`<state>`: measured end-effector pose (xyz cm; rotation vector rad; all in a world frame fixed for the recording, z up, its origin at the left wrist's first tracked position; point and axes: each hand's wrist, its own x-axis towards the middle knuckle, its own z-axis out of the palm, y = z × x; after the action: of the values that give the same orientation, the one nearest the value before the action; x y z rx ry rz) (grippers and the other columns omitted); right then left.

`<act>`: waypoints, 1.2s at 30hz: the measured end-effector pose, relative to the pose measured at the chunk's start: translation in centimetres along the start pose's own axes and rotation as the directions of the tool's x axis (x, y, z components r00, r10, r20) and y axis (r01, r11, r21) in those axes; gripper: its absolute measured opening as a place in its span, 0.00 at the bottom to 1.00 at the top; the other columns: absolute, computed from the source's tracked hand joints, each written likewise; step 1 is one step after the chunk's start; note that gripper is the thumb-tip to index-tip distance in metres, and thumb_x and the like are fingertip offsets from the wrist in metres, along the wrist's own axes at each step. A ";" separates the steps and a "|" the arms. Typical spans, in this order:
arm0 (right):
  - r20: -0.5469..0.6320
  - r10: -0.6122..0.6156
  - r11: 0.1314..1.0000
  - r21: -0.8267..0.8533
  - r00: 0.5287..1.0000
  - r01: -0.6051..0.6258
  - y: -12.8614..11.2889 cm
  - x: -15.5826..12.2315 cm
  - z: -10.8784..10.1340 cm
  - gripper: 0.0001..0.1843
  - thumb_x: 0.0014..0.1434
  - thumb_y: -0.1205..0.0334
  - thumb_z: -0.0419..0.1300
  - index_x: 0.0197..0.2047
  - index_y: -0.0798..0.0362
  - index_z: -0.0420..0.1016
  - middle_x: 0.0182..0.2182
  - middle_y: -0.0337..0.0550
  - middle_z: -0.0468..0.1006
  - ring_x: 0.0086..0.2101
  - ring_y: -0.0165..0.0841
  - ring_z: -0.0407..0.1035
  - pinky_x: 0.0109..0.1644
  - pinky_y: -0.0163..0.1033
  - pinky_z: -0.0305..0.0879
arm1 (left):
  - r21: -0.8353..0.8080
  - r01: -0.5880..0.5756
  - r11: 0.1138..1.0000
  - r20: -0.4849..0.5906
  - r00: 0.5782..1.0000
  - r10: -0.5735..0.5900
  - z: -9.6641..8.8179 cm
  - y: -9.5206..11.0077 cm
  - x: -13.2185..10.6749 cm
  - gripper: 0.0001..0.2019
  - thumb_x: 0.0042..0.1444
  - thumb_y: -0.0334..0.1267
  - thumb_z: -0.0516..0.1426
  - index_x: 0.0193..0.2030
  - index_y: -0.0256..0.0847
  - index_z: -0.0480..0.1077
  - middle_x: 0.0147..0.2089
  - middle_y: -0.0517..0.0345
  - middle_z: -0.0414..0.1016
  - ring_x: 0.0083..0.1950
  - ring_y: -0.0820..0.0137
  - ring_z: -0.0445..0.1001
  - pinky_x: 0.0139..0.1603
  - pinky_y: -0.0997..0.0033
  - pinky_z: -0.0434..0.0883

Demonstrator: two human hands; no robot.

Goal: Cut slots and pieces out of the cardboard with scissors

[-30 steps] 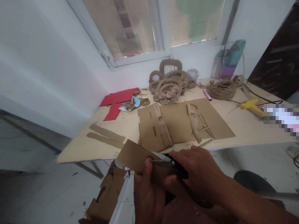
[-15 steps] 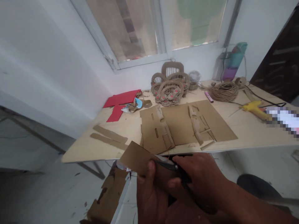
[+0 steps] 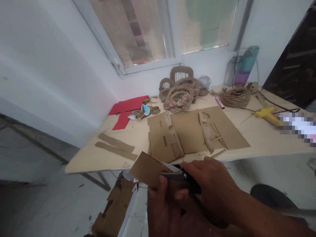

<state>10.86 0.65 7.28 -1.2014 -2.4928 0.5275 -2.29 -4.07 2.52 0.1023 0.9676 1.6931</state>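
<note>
My left hand (image 3: 161, 207) grips a small piece of cardboard (image 3: 145, 169) from below, its thumb pressed on the upper face. Black-handled scissors (image 3: 184, 176) are in my right hand (image 3: 212, 181), fingers wrapped round the handles. Their blades lie across the cardboard piece, one above and one behind its edge, just beyond my left thumb. Both hands are in front of the table's near edge. On the table (image 3: 86, 158), right beyond them, lies a large slotted cardboard sheet (image 3: 190, 131) with torn strips on it. Part of the handles is hidden by my right hand.
Two cardboard strips (image 3: 116, 144) and red sheets (image 3: 128, 106) lie to the left. Twine-wrapped baskets (image 3: 179, 95) stand by the window. A twine coil (image 3: 235, 97), a glue stick (image 3: 219, 102) and a yellow glue gun (image 3: 268, 115) are at right. Scrap cardboard (image 3: 118, 204) is below the table.
The scissors' blades have moved farther left across the cardboard piece. The piece and my left hand have shifted slightly right. Things on the table have stayed in place.
</note>
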 end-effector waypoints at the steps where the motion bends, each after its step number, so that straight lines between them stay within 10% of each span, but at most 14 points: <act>1: 0.001 0.003 1.000 0.004 1.000 -0.003 0.0 -0.1 0.0 0.19 0.55 0.46 0.60 0.43 0.51 0.74 0.33 0.43 0.81 0.32 0.42 0.71 0.34 0.41 0.52 | -0.011 0.009 1.000 -0.008 1.000 -0.009 0.0 0.0 -0.1 0.18 0.42 0.41 0.67 0.42 0.44 0.76 0.38 0.52 0.80 0.39 0.61 0.79 0.38 0.65 0.76; 17: 0.024 -0.031 0.997 -0.063 0.999 0.033 0.4 -0.6 1.2 0.19 0.60 0.45 0.52 0.33 0.51 0.72 0.26 0.41 0.81 0.25 0.38 0.72 0.27 0.39 0.40 | 0.038 -0.066 0.997 -0.008 0.998 0.067 0.7 0.9 -0.1 0.17 0.39 0.39 0.68 0.39 0.42 0.77 0.33 0.53 0.80 0.35 0.63 0.78 0.34 0.69 0.76; 36: -0.029 -0.011 1.000 0.016 1.000 0.011 0.3 -0.5 0.5 0.21 0.57 0.42 0.55 0.42 0.50 0.75 0.31 0.42 0.80 0.30 0.40 0.70 0.33 0.40 0.52 | 0.028 -0.131 0.991 0.037 0.991 0.130 1.0 0.2 -0.6 0.19 0.44 0.38 0.66 0.45 0.46 0.74 0.38 0.55 0.80 0.39 0.63 0.79 0.38 0.68 0.75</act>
<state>11.16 0.32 6.60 -1.1805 -2.4648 0.5220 -1.69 -4.05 3.50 0.2195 0.9780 1.7906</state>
